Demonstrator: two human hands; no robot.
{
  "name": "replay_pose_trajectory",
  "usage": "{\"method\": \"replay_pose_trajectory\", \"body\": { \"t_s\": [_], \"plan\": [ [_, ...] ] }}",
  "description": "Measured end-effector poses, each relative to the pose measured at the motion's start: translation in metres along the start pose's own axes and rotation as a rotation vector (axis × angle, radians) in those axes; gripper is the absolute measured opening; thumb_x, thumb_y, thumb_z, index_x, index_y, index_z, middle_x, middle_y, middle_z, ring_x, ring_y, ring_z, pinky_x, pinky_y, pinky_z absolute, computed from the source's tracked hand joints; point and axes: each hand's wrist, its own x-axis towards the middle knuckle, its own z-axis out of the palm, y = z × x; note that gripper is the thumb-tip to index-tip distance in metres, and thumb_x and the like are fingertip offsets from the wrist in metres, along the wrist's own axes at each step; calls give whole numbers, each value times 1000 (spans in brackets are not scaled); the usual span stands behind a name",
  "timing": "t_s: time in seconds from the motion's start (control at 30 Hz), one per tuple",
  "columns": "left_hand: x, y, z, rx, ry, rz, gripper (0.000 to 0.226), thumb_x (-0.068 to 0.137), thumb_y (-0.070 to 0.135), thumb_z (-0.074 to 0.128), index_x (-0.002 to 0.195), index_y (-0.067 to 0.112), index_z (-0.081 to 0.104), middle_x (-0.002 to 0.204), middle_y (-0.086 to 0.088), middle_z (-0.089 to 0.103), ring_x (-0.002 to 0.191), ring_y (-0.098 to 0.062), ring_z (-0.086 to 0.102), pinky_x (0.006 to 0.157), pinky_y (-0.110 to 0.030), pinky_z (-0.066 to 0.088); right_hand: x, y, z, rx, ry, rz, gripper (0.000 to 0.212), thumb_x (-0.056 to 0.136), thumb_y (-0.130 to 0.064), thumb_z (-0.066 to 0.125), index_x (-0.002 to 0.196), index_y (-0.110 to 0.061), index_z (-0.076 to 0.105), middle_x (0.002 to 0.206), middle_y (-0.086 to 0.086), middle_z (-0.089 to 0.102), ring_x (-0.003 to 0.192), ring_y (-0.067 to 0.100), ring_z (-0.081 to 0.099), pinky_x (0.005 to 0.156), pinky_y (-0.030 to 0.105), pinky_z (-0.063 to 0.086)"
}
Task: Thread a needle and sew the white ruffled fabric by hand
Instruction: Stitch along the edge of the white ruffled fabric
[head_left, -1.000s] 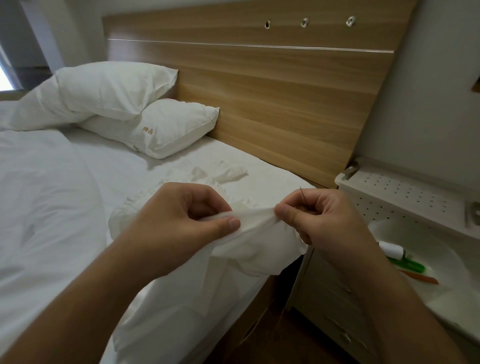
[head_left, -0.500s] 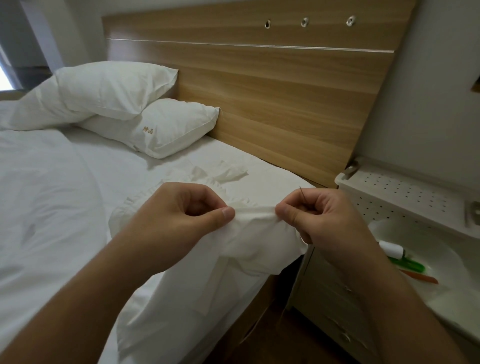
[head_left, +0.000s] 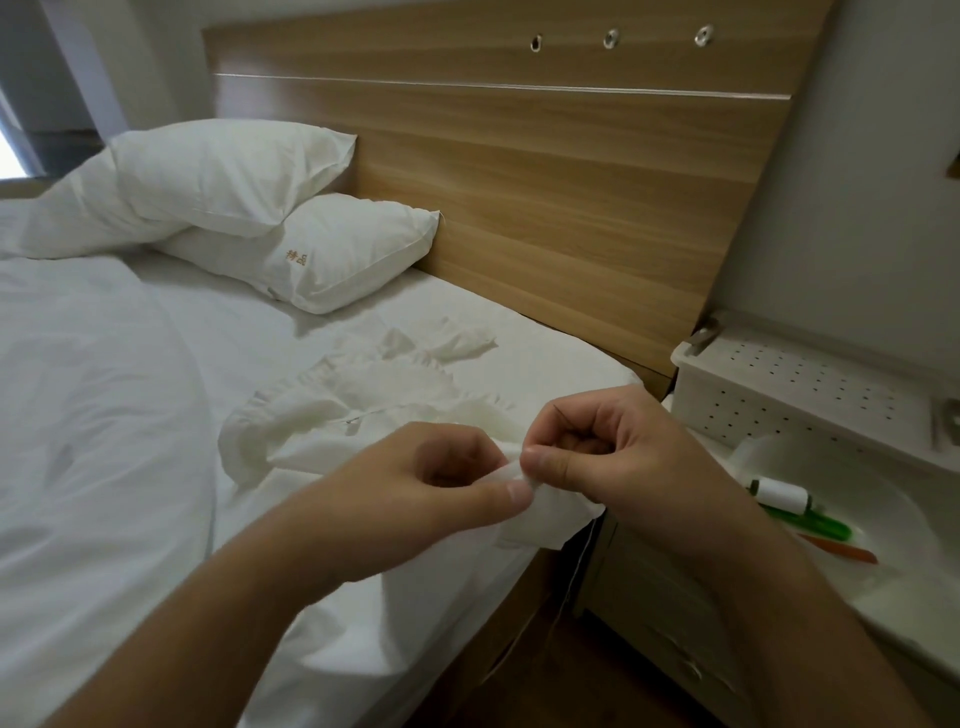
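Hands (head_left: 524, 467) pinch white ruffled fabric (head_left: 374, 400) together.

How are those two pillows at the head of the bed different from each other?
The upper pillow lies farther left and rests partly on the lower pillow. The lower pillow lies on the sheet and reaches closer to the headboard. The lower pillow shows small gold stitched characters; the upper pillow shows none. Both are white and plump.

- Left hand (head_left: 415, 480): fingers curling inward, thumb pinching the white fabric (head_left: 363, 395)
- Right hand (head_left: 613, 452): fingers curling, thumb pinching the same fabric, thumbs nearly touching
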Motion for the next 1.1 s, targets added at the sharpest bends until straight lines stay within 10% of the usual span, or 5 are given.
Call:
{"method": "replay_pose_trajectory", "body": {
  "t_s": [0.2,0.33,0.53,0.73,1.1],
  "plan": [
    [2,-1,11,-50,103,109,30,91,48,75,89,18,76,85,-23,67,75,-22,59,73,-42,43,0,2,-3,-59,-5,-8,10,95,-22,73,86,-21,77,80,14,71,78,35,65,66,40,55],
    [0,4,13,-44,167,96,17,97,38,76,88,24,80,82,-6,75,74,-15,66,73,-40,49,1,0,-7,-86,7,-10,9,94,-23,74,85,-23,77,79,15,69,78,36,65,63,45,53],
    [-3,10,17,-133,237,30,13,98,32,76,91,25,85,92,-9,80,100,-37,74,97,-61,56,5,-7,-6,-107,34,-31,6,93,-21,75,88,-18,77,58,7,50,54,18,40,52,25,35],
    [-5,13,14,-260,248,-50,14,94,18,74,86,14,85,92,-18,80,87,-30,76,90,-48,60,7,-15,-15,324,161,328,16,106,-20,54,98,-7,56,57,1,38,48,15,30,46,27,25],
    [-6,13,9,-375,195,-29,19,85,23,72,93,12,85,99,-18,80,93,-28,77,87,-39,59,-10,-17,-10,325,111,81,13,88,-22,71,77,-15,68,59,2,48,52,16,36,48,26,31]
  ]
}}
